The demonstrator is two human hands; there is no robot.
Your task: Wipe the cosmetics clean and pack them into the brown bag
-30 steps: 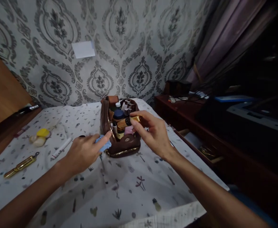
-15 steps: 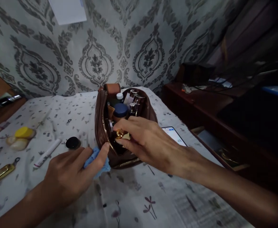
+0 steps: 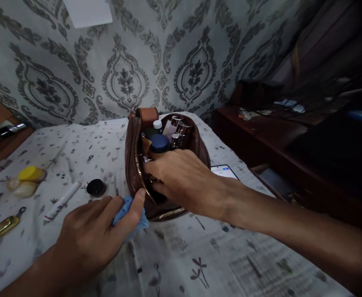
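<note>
Pouch [image 3: 132, 161], brown, open, mid-table: right hand [image 3: 181, 181] fingers sunk inside, grip not discernible; left hand [image 3: 88, 237] pinching blue cloth [image 3: 125, 208] just near-left of it.

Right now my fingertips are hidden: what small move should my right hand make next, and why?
Probably ease the right hand out of the brown pouch: its fingertips are buried among bottles; the left hand, gripping a blue cloth, braces the rim.

Bottles [image 3: 159, 142] crowd the pouch [image 3: 132, 163] (open tablecloth [image 3: 199, 258] lies in front).
</note>
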